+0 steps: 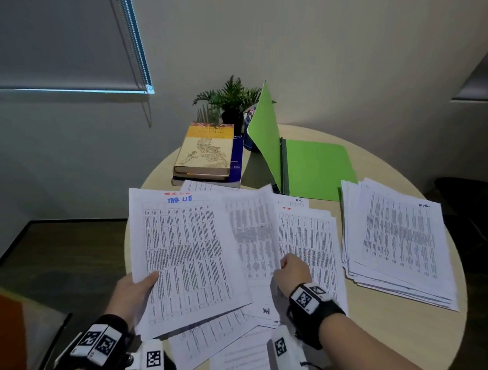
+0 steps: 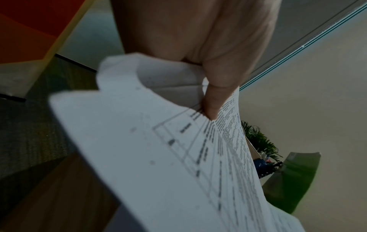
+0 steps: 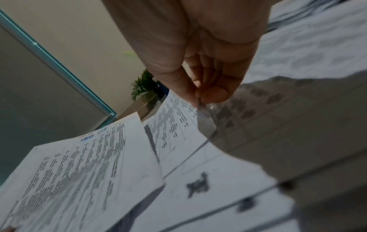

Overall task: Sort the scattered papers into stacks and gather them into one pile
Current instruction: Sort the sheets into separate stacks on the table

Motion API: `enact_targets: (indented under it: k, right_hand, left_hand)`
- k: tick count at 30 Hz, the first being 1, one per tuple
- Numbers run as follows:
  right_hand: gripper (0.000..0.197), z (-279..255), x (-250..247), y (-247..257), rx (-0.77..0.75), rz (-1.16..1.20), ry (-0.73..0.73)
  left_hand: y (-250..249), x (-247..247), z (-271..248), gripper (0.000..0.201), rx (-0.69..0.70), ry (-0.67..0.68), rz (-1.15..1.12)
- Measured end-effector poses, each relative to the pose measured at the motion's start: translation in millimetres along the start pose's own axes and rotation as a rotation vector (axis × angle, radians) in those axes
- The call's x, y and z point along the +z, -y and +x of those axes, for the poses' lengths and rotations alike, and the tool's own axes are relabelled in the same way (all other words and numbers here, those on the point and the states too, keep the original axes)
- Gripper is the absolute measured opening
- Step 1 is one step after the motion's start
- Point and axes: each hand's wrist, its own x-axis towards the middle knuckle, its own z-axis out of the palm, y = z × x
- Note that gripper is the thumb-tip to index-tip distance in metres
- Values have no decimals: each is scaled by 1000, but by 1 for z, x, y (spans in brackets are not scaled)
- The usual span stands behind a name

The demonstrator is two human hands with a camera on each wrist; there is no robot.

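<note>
Here, over a round pale wooden worktop (image 1: 399, 328), left hand (image 1: 131, 293) gripping a limp sheaf of printed sheets (image 1: 182, 255) by its curled corner, right hand (image 1: 291, 275) pinching one thin sheet's edge (image 1: 252, 227), beside a fanned paper stack (image 1: 398, 238) lying flat.

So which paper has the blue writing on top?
The sheaf held up by the left hand at its lower corner. Blue handwriting sits at its top edge; the stack at the right shows none.

Green folder (image 1: 315, 168), white printed papers (image 1: 401, 238)
</note>
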Motion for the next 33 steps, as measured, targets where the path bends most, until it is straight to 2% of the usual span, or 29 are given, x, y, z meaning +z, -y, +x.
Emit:
enact_targets:
  k: [5,8,11,13,20,23,24,27,29,31,33]
  right_hand:
    - [27,-9,-32,-46,155,-44,-36]
    - [13,-18,-42,-58,230,-124,-14]
    - [33,-19,-44,-66,299,-275,-46]
    - [36,-19,-45,-71,359,-319,-58]
    - [13,-17,-44,-67,328,-330,-17]
    - [21,-15,-53,-66,366,-379,7]
    - [18,-16,-56,-65,366,-396,33]
    - [17,-15,-57,-70,385,-353,-9]
    - [37,-11,-49,-74,397,-219,-124]
    - [58,-11,-46,-73,389,-110,-166]
    - [60,-12,-47,-71,390,7,-138]
  left_hand:
    - [-3,9,0,26,20,47,26]
    - [-5,15,-2,30,53,47,58]
    - [-6,19,-3,35,66,34,91]
    - [-7,20,-5,34,63,43,101]
    - [-9,9,-7,34,45,25,68]
    - [-9,3,-7,32,26,17,44]
    - [-8,2,-6,32,18,15,39]
    - [-6,-1,-5,31,17,10,44]
    - [-6,-2,-5,32,20,5,47]
    - [-7,-1,-5,32,18,1,44]
    - [-8,-2,-5,32,18,-9,41]
